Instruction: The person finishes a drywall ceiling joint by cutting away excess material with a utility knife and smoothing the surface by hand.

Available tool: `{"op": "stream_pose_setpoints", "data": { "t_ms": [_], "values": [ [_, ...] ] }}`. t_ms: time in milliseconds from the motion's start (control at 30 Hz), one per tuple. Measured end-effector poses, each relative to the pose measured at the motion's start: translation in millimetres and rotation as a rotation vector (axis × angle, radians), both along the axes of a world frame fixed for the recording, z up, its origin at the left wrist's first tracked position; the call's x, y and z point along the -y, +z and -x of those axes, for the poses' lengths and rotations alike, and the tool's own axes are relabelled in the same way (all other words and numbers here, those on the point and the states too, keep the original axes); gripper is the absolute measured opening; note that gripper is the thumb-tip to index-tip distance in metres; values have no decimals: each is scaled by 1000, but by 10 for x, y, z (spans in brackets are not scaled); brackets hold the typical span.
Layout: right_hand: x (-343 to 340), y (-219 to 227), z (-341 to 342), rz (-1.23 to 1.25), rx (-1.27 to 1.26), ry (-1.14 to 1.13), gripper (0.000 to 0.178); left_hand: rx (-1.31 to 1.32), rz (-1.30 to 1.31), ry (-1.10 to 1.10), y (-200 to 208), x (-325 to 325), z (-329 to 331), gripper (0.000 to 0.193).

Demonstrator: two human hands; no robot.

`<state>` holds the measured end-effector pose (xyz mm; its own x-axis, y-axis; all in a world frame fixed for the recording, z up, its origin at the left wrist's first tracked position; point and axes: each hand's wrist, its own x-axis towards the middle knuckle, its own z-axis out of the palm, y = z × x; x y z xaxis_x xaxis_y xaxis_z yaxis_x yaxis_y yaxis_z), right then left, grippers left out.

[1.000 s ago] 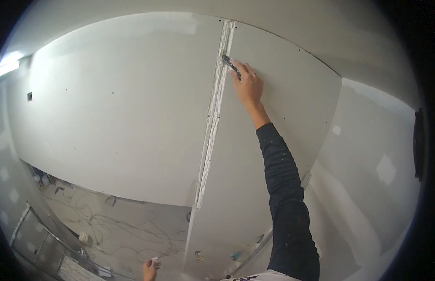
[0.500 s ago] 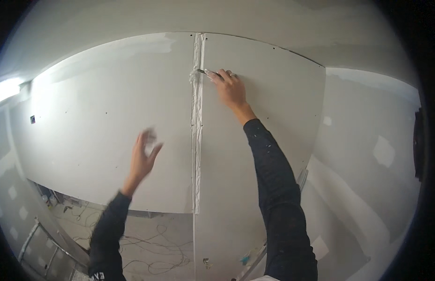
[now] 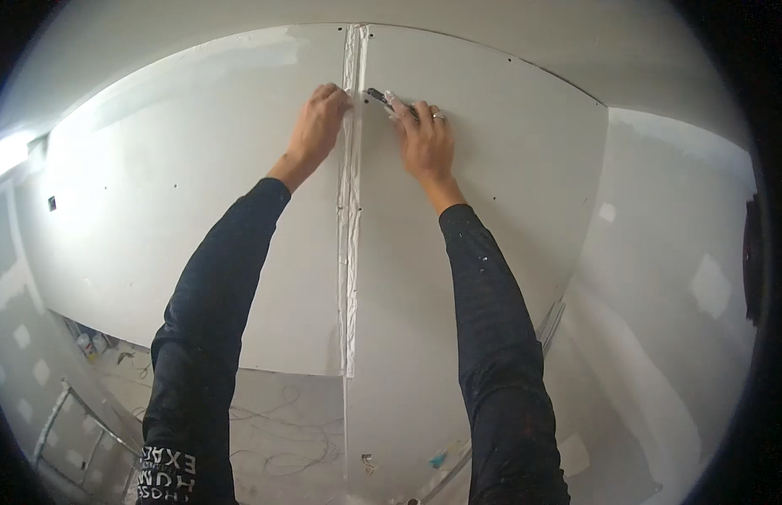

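Observation:
A vertical seam (image 3: 347, 244) filled with rough white material runs between two plasterboard panels, the left panel (image 3: 206, 244) and the right panel (image 3: 484, 135). My left hand (image 3: 317, 124) is raised at the upper part of the seam, with its fingers pinched at the seam's left edge. Whatever may be between those fingertips is too small to make out. Just right of the seam, my right hand (image 3: 426, 145) is closed around a dark utility knife (image 3: 377, 95). The knife's front end points up and left, apart from the seam. A ring shows on one right finger.
A bright lamp (image 3: 7, 160) shines at the far left. Below the left panel, loose cables (image 3: 298, 438) lie on the floor. A metal ladder or frame (image 3: 63, 421) stands at lower left. Long metal profiles (image 3: 553, 324) lean near the right corner. The ceiling (image 3: 458, 25) meets the panels above.
My left hand has risen from lower left to the seam and its fingers have closed. My right hand has drawn the knife off the seam. The white clump at the blade no longer shows there.

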<state>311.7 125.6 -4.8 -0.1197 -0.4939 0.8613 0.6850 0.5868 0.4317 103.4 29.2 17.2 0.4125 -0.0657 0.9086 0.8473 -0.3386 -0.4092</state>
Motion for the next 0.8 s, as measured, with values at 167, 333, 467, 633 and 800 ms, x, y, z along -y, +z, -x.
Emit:
{"op": "stream_pose_setpoints", "data": {
  "t_ms": [167, 333, 467, 633, 800],
  "values": [
    [-11, -6, 8, 71, 5, -13, 49, -377, 439, 101, -1339, -132, 53, 13],
    [43, -23, -73, 85, -5, -38, 49, -183, 486, 197, -1199, 474, -59, 24],
    [93, -22, 55, 84, -19, -22, 49, -2, 143, 318, -321, 460, 216, 60],
    [46, -60, 57, 123, -33, -39, 50, -145, 49, 580, -60, 272, 184, 62],
    [-27, -76, 25, 111, -82, -66, 51, -347, 207, 431, -350, 309, 163, 63]
  ]
}}
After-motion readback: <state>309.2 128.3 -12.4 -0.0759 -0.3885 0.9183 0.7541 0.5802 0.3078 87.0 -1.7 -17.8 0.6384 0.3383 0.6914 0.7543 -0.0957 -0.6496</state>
